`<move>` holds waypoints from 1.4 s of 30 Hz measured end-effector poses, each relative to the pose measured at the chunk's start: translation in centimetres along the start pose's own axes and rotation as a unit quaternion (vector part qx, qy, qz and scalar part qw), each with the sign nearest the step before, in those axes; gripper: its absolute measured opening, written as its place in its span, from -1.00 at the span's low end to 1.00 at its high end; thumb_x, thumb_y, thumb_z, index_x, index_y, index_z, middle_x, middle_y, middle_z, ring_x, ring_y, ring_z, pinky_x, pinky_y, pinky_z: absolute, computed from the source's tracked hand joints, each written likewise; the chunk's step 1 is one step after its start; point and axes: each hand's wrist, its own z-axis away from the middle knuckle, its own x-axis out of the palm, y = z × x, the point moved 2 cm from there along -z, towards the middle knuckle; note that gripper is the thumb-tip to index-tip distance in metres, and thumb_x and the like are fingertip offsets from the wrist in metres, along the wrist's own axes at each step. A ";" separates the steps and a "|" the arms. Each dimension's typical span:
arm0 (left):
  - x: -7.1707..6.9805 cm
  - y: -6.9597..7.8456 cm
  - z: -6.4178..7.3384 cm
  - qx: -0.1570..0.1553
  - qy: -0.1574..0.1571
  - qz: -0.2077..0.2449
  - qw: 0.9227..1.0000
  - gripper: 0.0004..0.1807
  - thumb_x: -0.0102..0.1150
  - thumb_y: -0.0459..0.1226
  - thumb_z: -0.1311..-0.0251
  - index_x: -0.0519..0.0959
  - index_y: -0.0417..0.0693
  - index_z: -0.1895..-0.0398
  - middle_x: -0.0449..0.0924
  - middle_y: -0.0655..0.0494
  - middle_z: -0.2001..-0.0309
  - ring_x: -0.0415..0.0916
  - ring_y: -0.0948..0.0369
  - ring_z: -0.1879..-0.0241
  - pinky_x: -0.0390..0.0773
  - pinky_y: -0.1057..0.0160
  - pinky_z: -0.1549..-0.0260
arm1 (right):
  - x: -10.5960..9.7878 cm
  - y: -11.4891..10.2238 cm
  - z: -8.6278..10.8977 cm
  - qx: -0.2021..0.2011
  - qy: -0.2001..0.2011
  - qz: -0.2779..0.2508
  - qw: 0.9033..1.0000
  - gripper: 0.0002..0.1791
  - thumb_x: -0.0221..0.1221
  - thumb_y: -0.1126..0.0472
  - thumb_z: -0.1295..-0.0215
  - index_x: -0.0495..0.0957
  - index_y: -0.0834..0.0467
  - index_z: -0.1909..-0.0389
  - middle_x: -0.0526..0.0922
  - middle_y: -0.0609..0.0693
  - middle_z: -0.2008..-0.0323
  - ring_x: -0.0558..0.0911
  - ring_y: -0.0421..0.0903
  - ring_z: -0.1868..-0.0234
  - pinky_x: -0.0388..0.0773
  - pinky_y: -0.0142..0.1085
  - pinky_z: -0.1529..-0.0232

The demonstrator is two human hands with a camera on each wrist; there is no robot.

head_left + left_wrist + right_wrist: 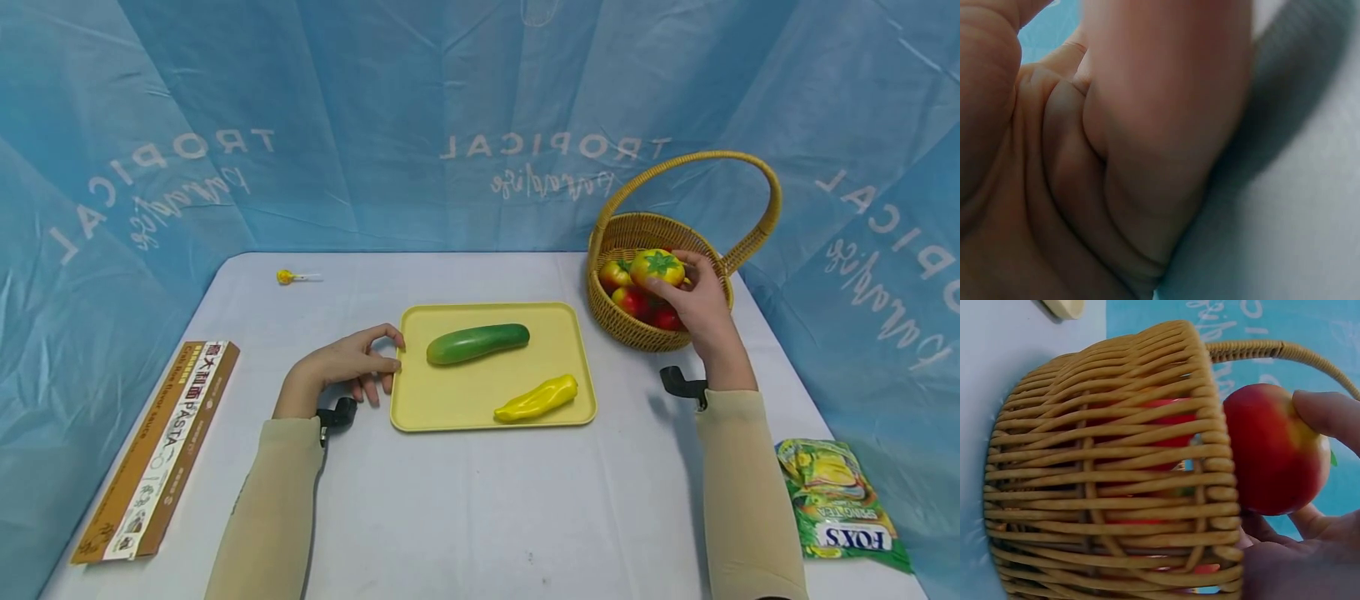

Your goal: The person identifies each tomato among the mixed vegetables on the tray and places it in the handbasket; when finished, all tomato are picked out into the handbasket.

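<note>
My right hand [701, 304] holds a yellow-and-red tomato [657, 267] with a green star-shaped top between thumb and fingers, at the mouth of the wicker basket [637, 335]. In the right wrist view, the tomato [1275, 456] is just past the basket's rim, thumb on one side and fingers beneath. Other red and yellow round produce [632, 302] lies inside the basket. My left hand [341, 360] is at the left edge of the yellow tray [465, 406], fingertips touching its rim. On the tray lie a green cucumber [478, 343] and a yellow pepper [537, 398].
A lollipop [287, 277] lies at the back left of the white-covered table. Along the left edge is a long pasta box [157, 450]. A green FOX'S candy bag [843, 500] lies at the front right. The basket's tall handle [693, 156] arches over its opening.
</note>
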 end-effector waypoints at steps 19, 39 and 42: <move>0.0 -0.1 0.0 -0.002 0.002 0.001 1.000 -0.49 0.24 -0.10 -0.49 0.26 0.06 -0.35 0.75 -0.07 0.39 0.72 0.11 0.60 0.59 0.30 0.63 | -0.6 0.7 -0.5 0.015 0.014 0.049 0.999 -0.01 0.31 -0.12 -0.45 -0.02 -0.01 -0.72 0.02 0.11 -0.72 0.16 0.16 -0.65 0.18 0.12 -0.67; -0.1 -0.4 -0.1 -0.005 0.004 0.003 1.000 -0.49 0.24 -0.11 -0.49 0.28 0.09 -0.35 0.75 -0.08 0.35 0.74 0.09 0.57 0.61 0.29 0.61 | -1.7 -1.0 0.8 -0.034 0.074 0.056 0.995 -0.23 0.24 -0.08 -0.52 0.22 -0.08 -0.64 0.31 0.05 -0.62 0.27 0.07 -0.66 0.22 -0.02 -0.67; -0.2 -0.2 0.1 0.000 0.008 -0.002 1.000 -0.51 0.25 -0.11 -0.48 0.31 0.08 -0.34 0.74 -0.09 0.33 0.74 0.07 0.54 0.65 0.26 0.57 | -1.7 -1.4 1.0 -0.045 0.072 0.054 0.995 -0.27 0.24 -0.09 -0.52 0.24 -0.12 -0.62 0.32 0.04 -0.61 0.28 0.06 -0.65 0.19 -0.03 -0.68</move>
